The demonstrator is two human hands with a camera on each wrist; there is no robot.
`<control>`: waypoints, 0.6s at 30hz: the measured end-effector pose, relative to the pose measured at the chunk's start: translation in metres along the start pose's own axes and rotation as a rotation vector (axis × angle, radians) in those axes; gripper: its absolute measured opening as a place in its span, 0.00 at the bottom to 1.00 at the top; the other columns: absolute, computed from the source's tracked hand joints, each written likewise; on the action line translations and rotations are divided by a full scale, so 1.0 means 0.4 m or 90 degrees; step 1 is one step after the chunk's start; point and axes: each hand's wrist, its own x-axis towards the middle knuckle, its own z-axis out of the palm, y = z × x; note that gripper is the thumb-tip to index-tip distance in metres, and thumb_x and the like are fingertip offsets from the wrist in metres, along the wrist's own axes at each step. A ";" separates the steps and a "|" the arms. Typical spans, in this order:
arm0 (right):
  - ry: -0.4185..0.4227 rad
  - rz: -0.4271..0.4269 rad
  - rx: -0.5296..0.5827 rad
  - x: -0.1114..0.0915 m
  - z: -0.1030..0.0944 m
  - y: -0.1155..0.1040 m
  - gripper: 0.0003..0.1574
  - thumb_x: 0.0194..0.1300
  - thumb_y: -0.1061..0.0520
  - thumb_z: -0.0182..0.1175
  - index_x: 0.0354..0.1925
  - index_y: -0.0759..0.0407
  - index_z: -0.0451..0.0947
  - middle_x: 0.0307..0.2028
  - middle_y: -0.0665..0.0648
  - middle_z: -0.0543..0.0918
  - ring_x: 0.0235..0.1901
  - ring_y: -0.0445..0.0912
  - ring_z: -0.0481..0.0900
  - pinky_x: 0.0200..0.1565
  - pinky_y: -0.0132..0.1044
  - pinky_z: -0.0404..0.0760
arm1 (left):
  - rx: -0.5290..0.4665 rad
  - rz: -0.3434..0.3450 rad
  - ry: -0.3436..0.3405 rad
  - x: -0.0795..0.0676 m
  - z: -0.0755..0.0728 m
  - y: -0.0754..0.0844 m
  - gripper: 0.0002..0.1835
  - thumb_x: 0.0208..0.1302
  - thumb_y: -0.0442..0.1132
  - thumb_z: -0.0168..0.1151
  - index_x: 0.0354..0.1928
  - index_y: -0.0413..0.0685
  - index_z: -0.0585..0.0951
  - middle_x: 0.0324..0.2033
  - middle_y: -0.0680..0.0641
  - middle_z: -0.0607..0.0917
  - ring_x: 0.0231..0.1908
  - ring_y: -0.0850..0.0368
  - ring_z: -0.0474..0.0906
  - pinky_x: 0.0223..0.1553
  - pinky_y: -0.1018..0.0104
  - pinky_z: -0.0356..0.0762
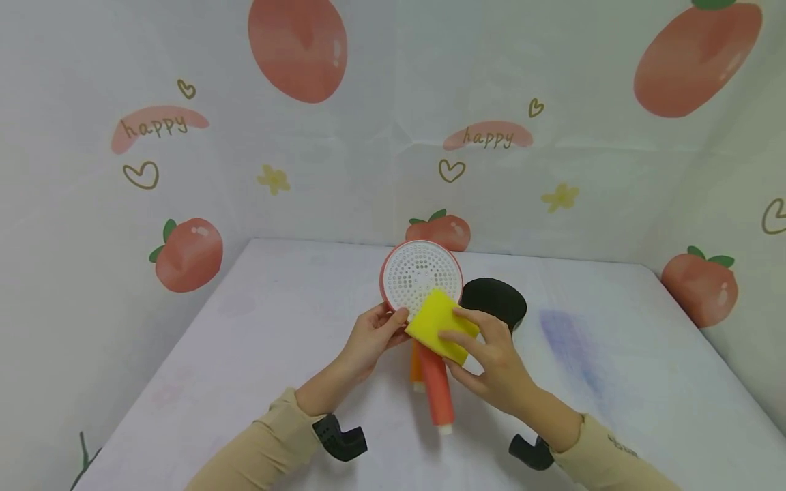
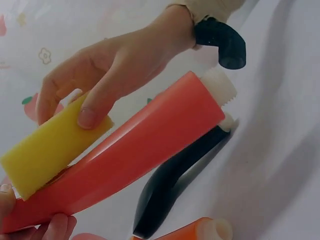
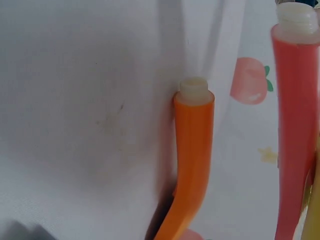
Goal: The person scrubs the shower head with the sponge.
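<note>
A red shower head (image 1: 420, 269) with a white perforated face is held up over the table, its handle (image 2: 145, 135) slanting down toward me. My left hand (image 1: 376, 334) grips it near the neck, thumb on the front rim. Between the fingers and thumb of my right hand (image 1: 500, 365) is a yellow sponge (image 1: 439, 324), pinched and laid over the lower face and neck. In the left wrist view the sponge (image 2: 55, 145) runs along the top of the red handle. The right wrist view shows the red handle (image 3: 297, 135), but my right hand is hidden there.
A black shower head (image 1: 494, 300) lies on the table behind my right hand. Beneath the red one is an orange shower head, its handle (image 3: 192, 150) plain in the right wrist view. A fruit-printed cloth (image 1: 362, 164) hangs behind the white table (image 1: 288, 293).
</note>
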 end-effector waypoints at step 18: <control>-0.144 -0.138 0.080 -0.025 -0.017 0.002 0.12 0.63 0.49 0.51 0.43 0.45 0.78 0.55 0.54 0.75 0.56 0.50 0.69 0.54 0.44 0.68 | 0.008 0.006 0.044 0.023 -0.008 -0.008 0.22 0.66 0.43 0.56 0.57 0.37 0.73 0.43 0.38 0.83 0.36 0.60 0.83 0.44 0.65 0.82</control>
